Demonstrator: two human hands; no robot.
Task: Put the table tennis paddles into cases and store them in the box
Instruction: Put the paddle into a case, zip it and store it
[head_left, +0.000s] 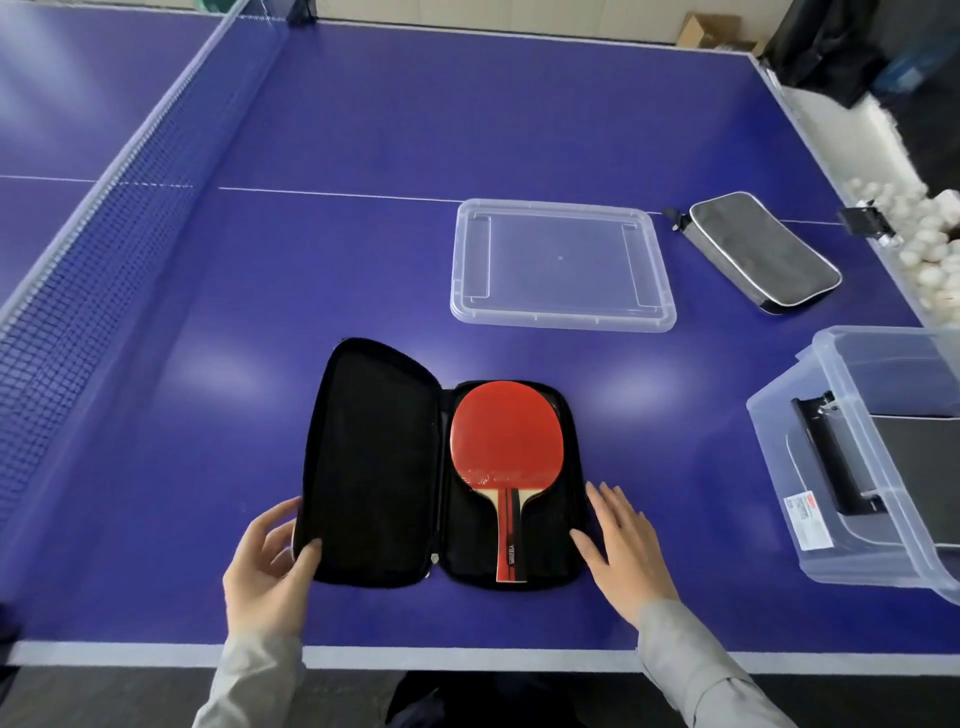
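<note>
A black case lies spread open on the blue table near the front edge. In its right half rests a red paddle, handle pointing toward me. My left hand grips the outer edge of the case's left flap, thumb on the inner lining. My right hand hovers flat with fingers spread just beside the case's right edge, holding nothing. A clear plastic box stands at the right with a black case inside it. A second, grey zipped case lies at the far right.
The clear box lid lies flat behind the open case. The net runs along the left. A bin of white balls hangs off the table's right edge. The white front edge line is close to me.
</note>
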